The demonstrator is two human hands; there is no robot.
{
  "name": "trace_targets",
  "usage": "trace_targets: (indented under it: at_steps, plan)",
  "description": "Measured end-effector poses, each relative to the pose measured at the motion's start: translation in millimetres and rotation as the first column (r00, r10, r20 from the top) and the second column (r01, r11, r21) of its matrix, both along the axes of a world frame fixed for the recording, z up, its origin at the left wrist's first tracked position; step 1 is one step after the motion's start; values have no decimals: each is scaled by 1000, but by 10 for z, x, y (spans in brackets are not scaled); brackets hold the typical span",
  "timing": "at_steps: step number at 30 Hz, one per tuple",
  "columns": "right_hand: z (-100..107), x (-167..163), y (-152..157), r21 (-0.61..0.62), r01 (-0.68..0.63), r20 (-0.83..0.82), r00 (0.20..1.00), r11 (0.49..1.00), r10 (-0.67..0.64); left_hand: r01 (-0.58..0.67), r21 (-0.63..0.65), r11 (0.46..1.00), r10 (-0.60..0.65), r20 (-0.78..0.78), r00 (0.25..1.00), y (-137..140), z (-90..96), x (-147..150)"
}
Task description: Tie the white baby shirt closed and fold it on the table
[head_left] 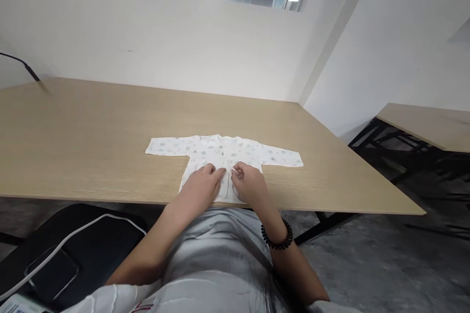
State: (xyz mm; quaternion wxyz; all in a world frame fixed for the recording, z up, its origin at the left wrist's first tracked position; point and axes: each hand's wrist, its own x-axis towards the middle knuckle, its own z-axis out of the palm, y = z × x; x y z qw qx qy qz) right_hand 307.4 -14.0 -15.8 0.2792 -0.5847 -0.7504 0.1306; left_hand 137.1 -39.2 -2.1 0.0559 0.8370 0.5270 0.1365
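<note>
A white long-sleeved baby shirt (249,150) with a small printed pattern lies spread on the table, its sleeves out to both sides and its neckline away from me. My left hand (203,183) rests on the lower left front, thumb and forefinger apart beside the middle opening. Just right of that opening, my right hand (250,183) pinches a bit of white fabric at the shirt's front edge. Both hands cover parts of the shirt's lower half, and the hem lies close to the table's near edge.
The wooden table (91,132) reaches to a white wall (183,44). A thin black rod (31,72) stands at the far left. Below left is a black chair (91,249) with a white cable (69,237) across it. Another table (426,124) stands at right.
</note>
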Motion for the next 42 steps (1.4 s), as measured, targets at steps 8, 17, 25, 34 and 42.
trace_targets:
  at_steps: [8,17,25,34,42]
  plan:
    - [-74,-10,-65,69,65,-208,977,996,-50,-87,41,995,87,-14,996,180,40,179]
    - [-72,-3,-57,16,37,-225,974,999,-33,-49,-54,997,65,356,932,217,-97,88]
    - [-25,139,30,-184,-202,-397,911,962,115,-46,-87,995,78,414,907,229,-134,88]
    - [-12,-53,-33,-109,-14,-248,969,994,-14,-65,-69,996,87,396,914,241,-144,85]
    - [-77,56,74,-248,-156,-451,892,956,29,-91,6,996,82,373,924,221,-135,140]
